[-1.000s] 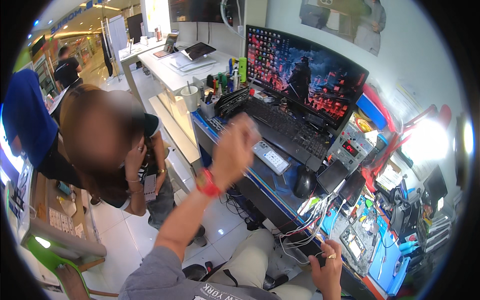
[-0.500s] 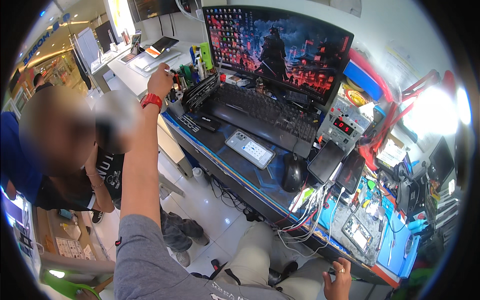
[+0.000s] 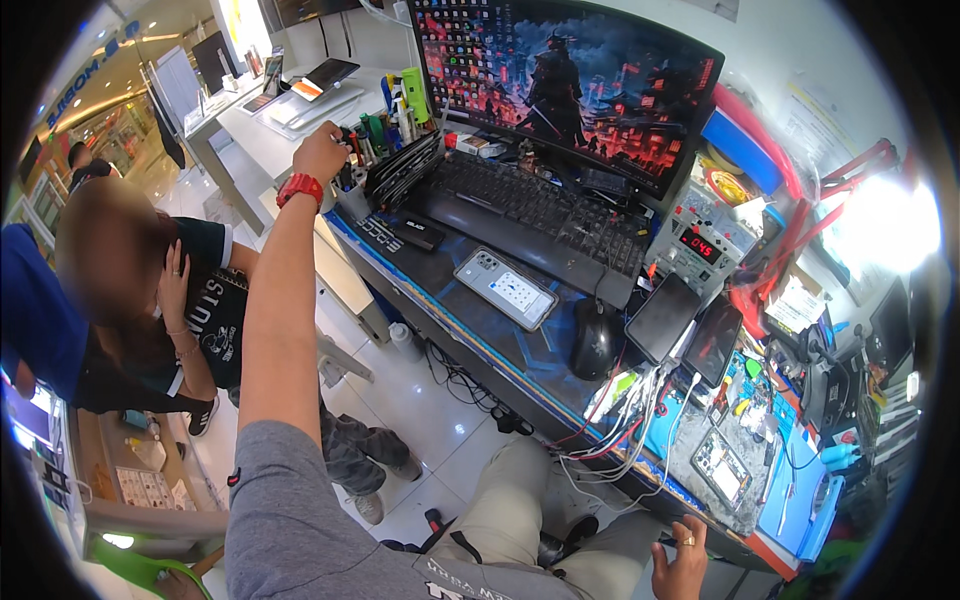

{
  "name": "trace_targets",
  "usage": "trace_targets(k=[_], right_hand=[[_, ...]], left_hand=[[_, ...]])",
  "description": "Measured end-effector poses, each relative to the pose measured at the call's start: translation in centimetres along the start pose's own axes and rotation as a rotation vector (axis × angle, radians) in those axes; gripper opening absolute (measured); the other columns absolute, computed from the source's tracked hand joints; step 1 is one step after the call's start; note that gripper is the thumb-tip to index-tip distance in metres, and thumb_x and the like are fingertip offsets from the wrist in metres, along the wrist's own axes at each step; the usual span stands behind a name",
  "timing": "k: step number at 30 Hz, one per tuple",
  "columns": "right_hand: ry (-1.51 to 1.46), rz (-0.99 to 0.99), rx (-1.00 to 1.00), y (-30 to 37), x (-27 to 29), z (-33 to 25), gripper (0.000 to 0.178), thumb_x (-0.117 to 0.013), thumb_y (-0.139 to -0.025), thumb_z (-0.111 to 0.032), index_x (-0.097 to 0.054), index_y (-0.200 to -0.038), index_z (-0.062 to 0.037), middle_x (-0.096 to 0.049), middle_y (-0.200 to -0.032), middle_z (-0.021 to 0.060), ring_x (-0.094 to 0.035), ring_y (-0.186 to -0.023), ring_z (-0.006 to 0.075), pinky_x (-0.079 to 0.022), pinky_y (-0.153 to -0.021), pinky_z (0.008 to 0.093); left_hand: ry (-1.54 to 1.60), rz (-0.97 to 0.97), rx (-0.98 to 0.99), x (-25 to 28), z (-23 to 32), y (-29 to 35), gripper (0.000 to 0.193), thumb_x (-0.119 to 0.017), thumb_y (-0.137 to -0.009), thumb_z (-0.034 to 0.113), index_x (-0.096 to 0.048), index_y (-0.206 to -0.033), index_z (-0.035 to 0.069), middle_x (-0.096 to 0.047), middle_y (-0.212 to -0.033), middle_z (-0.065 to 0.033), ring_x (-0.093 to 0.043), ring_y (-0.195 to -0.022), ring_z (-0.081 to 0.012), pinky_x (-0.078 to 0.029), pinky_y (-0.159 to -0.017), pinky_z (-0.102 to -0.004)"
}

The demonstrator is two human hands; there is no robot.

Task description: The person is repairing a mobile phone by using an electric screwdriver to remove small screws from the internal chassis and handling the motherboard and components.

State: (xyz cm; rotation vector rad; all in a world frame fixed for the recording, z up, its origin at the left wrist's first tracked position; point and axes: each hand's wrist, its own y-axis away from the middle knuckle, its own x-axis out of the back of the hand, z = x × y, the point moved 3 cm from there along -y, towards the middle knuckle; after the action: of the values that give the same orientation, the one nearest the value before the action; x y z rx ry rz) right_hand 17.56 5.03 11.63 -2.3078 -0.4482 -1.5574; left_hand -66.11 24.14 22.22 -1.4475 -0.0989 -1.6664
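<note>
My left arm stretches far out to the left side of the desk, with a red watch (image 3: pixel 300 187) on the wrist. My left hand (image 3: pixel 320 151) is closed, its fingers curled at the top of a cup (image 3: pixel 352 203) of pens and slim tools; what they grip is hidden. Low at the right, my right hand (image 3: pixel 682 562) hangs near the desk's front edge, fingers apart and holding nothing. A phone (image 3: pixel 506 288) with a lit screen lies on the desk mat, between the keyboard (image 3: pixel 540 215) and a black mouse (image 3: pixel 596 350).
A wide monitor (image 3: pixel 570 90) stands behind the keyboard. To the right are a power supply (image 3: pixel 693 245) with red digits, two dark phones, tangled white cables (image 3: pixel 640 440) and an opened phone (image 3: pixel 721 468) on a work mat. Another person (image 3: pixel 215 310) stands at the left.
The view has shifted slightly. My left hand stays at the pen cup, its fingers still curled, and my right hand keeps its place low at the right.
</note>
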Motion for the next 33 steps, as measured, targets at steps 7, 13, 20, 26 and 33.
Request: trace_targets(k=[7, 13, 20, 26, 33], right_hand=[[-0.011, 0.001, 0.005, 0.5, -0.6, 0.7, 0.041, -0.073, -0.094, -0.01, -0.059, -0.132, -0.0031, -0.058, -0.136, 0.0218, -0.071, -0.102, 0.0348, -0.059, -0.084, 0.0411], [-0.029, 0.008, 0.049, 0.2, -0.7, 0.2, 0.04, -0.074, -0.094, -0.007, -0.06, -0.13, -0.0017, -0.057, -0.136, 0.0237, -0.07, -0.099, 0.0357, -0.061, -0.077, 0.0388], [-0.025, -0.004, 0.047, 0.3, -0.4, -0.3, 0.04, -0.075, -0.092, -0.009, -0.061, -0.129, -0.0024, -0.058, -0.134, 0.0245, -0.067, -0.107, 0.0408, -0.058, -0.083, 0.0434], [-0.03, -0.022, 0.034, -0.3, 0.4, -2.0, 0.04, -0.076, -0.091, -0.009, -0.061, -0.128, -0.002, -0.06, -0.13, 0.0256, -0.064, -0.112, 0.0452, -0.055, -0.09, 0.0472], [-0.027, -0.016, 0.058, 0.6, -0.1, -1.7, 0.039, -0.074, -0.093, -0.006, -0.06, -0.129, -0.0025, -0.058, -0.133, 0.025, -0.068, -0.106, 0.041, -0.058, -0.08, 0.0426]], left_hand=[[0.037, 0.058, -0.069, 0.7, 1.3, 0.4, 0.03, -0.075, -0.084, 0.029, -0.072, -0.111, 0.017, -0.078, -0.098, -0.0145, -0.074, -0.097, -0.0362, -0.057, -0.083, -0.0465], [0.06, 0.082, -0.124, 1.2, 1.8, 1.0, 0.025, -0.072, -0.085, 0.026, -0.072, -0.107, 0.014, -0.078, -0.095, -0.0124, -0.074, -0.094, -0.0353, -0.056, -0.083, -0.0468], [0.121, 0.169, -0.173, 1.1, 2.1, 2.5, 0.026, -0.066, -0.085, 0.022, -0.072, -0.109, 0.016, -0.077, -0.089, -0.0144, -0.073, -0.088, -0.0385, -0.055, -0.083, -0.0485], [0.169, 0.132, -0.109, 0.0, 1.6, 3.6, 0.027, -0.066, -0.082, 0.021, -0.073, -0.108, 0.016, -0.077, -0.094, -0.0154, -0.073, -0.095, -0.0391, -0.053, -0.089, -0.0498], [0.076, 0.068, -0.117, 0.0, 2.1, 3.8, 0.036, -0.066, -0.081, 0.028, -0.075, -0.112, 0.015, -0.077, -0.103, -0.0161, -0.073, -0.102, -0.0382, -0.053, -0.096, -0.048]])
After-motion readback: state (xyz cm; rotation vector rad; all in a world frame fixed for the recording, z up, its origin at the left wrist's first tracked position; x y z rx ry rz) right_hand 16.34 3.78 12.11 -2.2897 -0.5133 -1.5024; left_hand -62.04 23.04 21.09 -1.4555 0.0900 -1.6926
